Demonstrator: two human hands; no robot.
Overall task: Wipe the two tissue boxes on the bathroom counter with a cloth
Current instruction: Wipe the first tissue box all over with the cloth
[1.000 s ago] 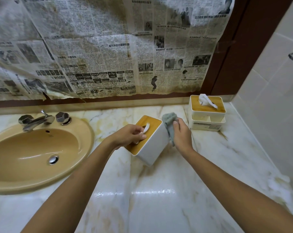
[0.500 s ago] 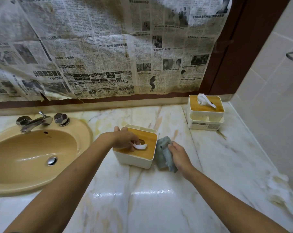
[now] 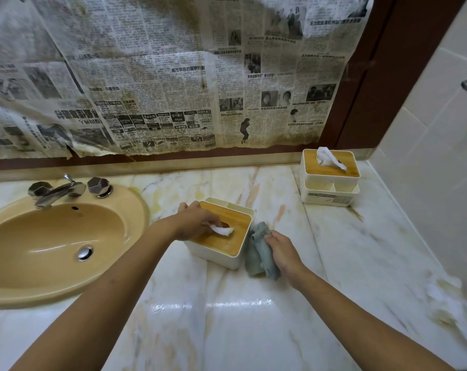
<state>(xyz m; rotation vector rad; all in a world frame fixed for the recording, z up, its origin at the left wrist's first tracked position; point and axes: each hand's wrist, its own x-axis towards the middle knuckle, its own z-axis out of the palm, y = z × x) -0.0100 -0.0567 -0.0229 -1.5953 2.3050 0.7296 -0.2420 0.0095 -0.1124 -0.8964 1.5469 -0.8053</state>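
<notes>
Mustard-yellow ceramic is lying well off to the left of the left hand: the sink (image 3: 53, 236), with its rim reaching close to the near tissue box (image 3: 213, 255). The left hand (image 3: 197, 223) is bearing down on that box's wooden lid, its fingers curling over the far left edge, so it is gripping the box and steadying it on the marble counter (image 3: 253, 330). A tissue (image 3: 223, 231) is poking out of the slot right by the thumb. Whether the thumb is pinching it or only lying across it is hard to tell, since the hand is covering part of the slot. If it is catching the tissue, any shift of the hand could be dragging sheets out or tearing them.

Between the two hands, the grey-green cloth (image 3: 259, 250) is pressing against the box's right wall. It is bunched in the right hand (image 3: 283, 253), whose fingers are clamping round it. The counter is looking glossy, so a hard sideways stroke risks sliding the box towards the sink if the left hand is easing off. A loose fold trailing on the counter could be picking up grime and smearing it onto the white wall.

Well beyond the right hand, the far tissue box (image 3: 330, 194) is standing with no hand on it. Its upstanding sheet (image 3: 328, 159) is sitting where a careless wipe could be snagging it.
</notes>
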